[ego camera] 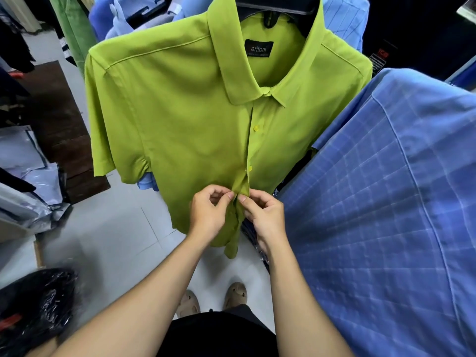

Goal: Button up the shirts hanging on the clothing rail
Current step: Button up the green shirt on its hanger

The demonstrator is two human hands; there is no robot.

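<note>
A lime-green short-sleeved shirt [180,119] hangs on a black hanger [273,11] in front of me, its collar closed. Two yellow buttons [255,128] show on its placket, the upper one fastened and the lower at the placket's edge. My left hand [208,215] pinches the left edge of the placket low on the shirt. My right hand [265,217] pinches the right edge right beside it, fingertips almost touching. The button between my fingers is hidden. Below my hands the shirt front hangs apart.
A blue checked shirt [386,215] hangs close on my right, brushing my right arm. More blue shirts [345,19] hang behind the green one. Plastic-wrapped packs [28,161] lie at left, a black bag [38,307] at lower left. My feet [213,297] stand on a pale floor.
</note>
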